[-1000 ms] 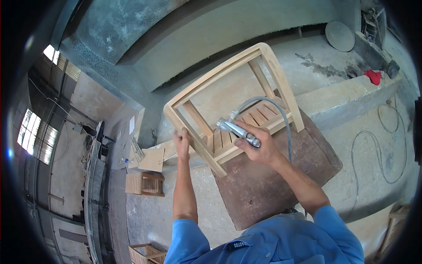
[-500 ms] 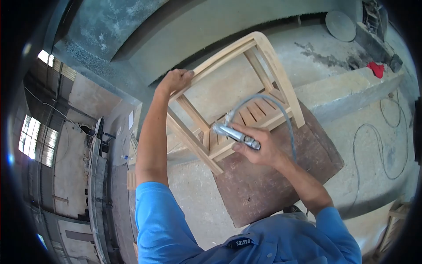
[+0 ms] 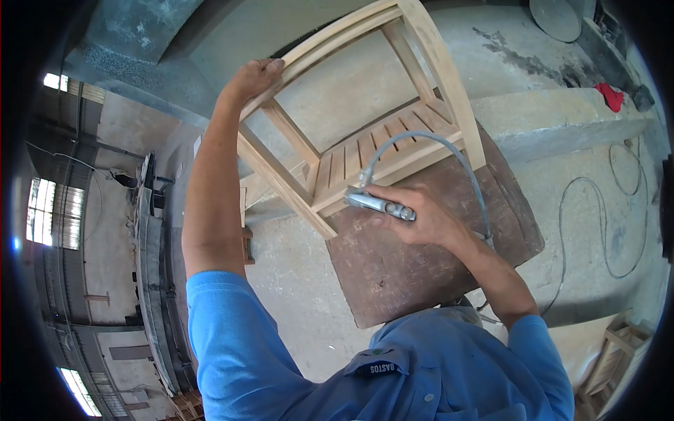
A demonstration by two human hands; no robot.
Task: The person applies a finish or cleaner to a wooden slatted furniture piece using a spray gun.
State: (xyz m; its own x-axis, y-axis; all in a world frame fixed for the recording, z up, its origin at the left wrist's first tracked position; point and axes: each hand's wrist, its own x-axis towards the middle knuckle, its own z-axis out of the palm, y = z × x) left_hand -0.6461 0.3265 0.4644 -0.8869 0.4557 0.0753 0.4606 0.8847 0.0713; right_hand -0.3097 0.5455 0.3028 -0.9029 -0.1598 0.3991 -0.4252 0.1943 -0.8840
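A pale wooden table frame (image 3: 444,74) with a slatted shelf (image 3: 358,151) stands tilted on a worn brown board (image 3: 393,274). My left hand (image 3: 253,81) is closed around the frame's upper rail at its left corner. In my right hand (image 3: 421,217) is a silver metal air gun (image 3: 379,203), held in front of the shelf's near rail. A grey hose (image 3: 474,179) loops from the air gun over the shelf edge and back toward my right wrist. Whether air is flowing cannot be seen.
Behind the board runs a raised concrete ledge (image 3: 540,119) with a red cloth (image 3: 609,97) on it. A thin hose (image 3: 604,231) snakes over the floor at right. Another wooden frame (image 3: 611,361) stands at lower right.
The view has shifted, and the table frame and my left hand now appear farther up and left. The air gun is still in my right hand, near the shelf's front rail.
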